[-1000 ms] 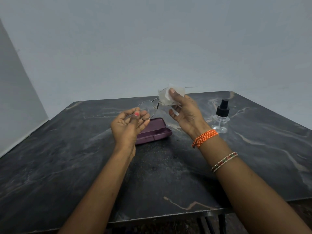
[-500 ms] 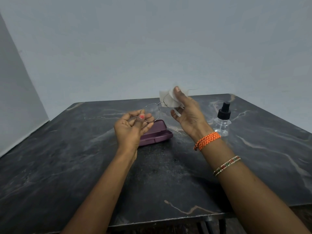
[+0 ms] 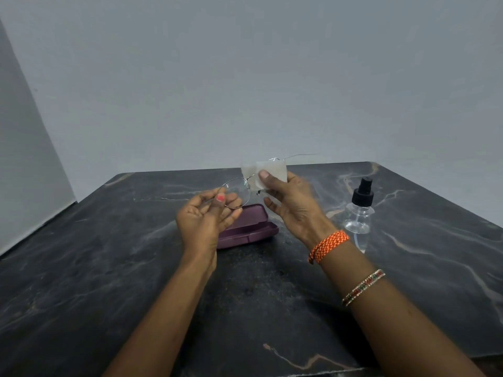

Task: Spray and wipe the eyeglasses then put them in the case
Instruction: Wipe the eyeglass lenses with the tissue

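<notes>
While both forearms reach forward over the bench, the hands meet above its far middle, palms turned partly towards the camera; the left hand is raised with fingers curled, its grip narrow, pinching the rim of one lens of the glasses between thumb and fingertips, the thumb's nail painted coral; the right hand stands a little higher and to the right, its thumb pressing a cloth onto the other lens with the fingers behind, so that its grip holds cloth and lens together. The glasses hang in the air between the two hands, tilted up to the right, well above the case; their frame is thin wire, the lenses rounded and clear, one temple arm trailing out past the cloth as a fine line. The cloth is small, white, squarish and slightly translucent; the case is a long, rounded, matte plum shell lying on the bench just behind the left hand. To the right stands a bottle, clear plastic with a black spray cap; the bench is dark stone veined in pale grey and tan. An orange braided band and a beaded bangle circle the right forearm.
</notes>
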